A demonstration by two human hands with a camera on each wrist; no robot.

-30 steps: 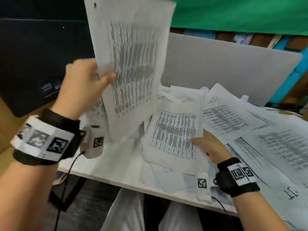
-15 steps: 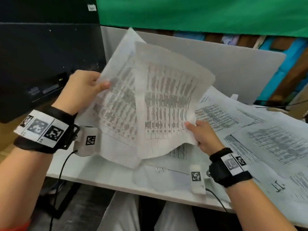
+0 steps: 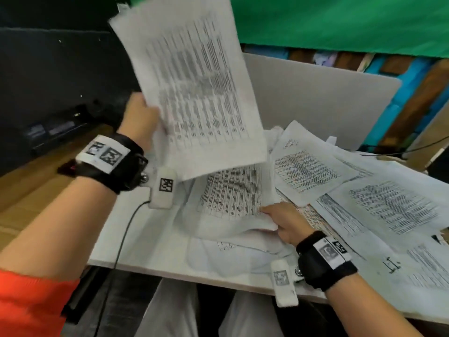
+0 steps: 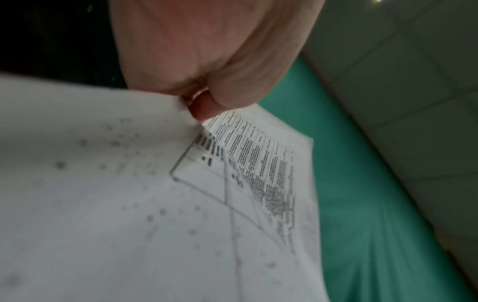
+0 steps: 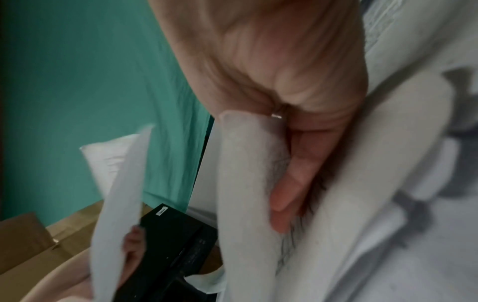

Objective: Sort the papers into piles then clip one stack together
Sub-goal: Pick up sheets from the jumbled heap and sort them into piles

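Note:
My left hand (image 3: 145, 113) holds a small stack of printed sheets (image 3: 192, 81) upright, high above the table's left end. In the left wrist view the thumb and fingers (image 4: 204, 106) pinch the lower edge of this stack (image 4: 129, 204). My right hand (image 3: 274, 215) is low on the table and pinches the right edge of a table-printed sheet (image 3: 233, 195), thumb on top. The right wrist view shows fingers (image 5: 289, 179) curled under that sheet (image 5: 245, 183). Several more printed papers (image 3: 388, 210) lie spread in overlapping layers to the right.
A black box-like unit (image 3: 48, 93) stands left of the white table (image 3: 145, 239). A grey partition (image 3: 315, 98) backs the table, with green cloth (image 3: 340, 20) above it. A cable (image 3: 121, 234) hangs from my left wrist over the front edge.
Both hands held sheets together in the air. Now the left hand has swung its stack up and left, and the right hand has dropped to the table and taken another sheet's edge.

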